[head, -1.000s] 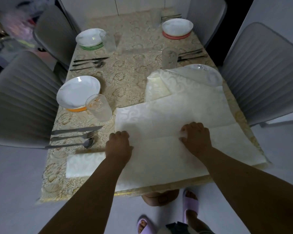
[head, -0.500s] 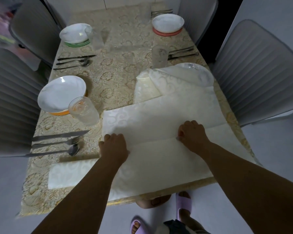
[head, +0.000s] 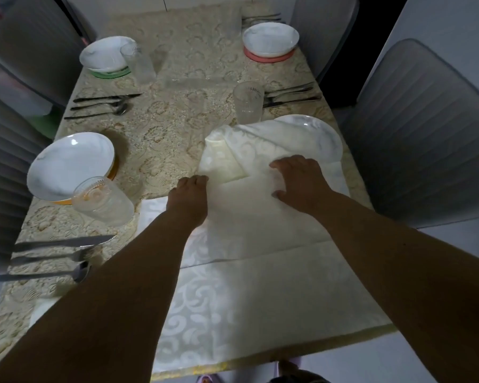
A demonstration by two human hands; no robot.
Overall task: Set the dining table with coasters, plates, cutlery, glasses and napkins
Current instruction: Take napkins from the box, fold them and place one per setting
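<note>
Both forearms are bare, with no sleeves, watch or rings showing on the hands. Below the table edge, a lilac slipper covers one foot.

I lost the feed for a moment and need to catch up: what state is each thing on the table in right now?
Large napkin: spread open, far end bunched over a plate.
Near-right plate: partly covered by the napkin.
Left hand: flat on the napkin.
Right hand: flat on the napkin.
Near-left glass: upright, empty.
Folded napkin: folded, mostly hidden by the arm.
</note>
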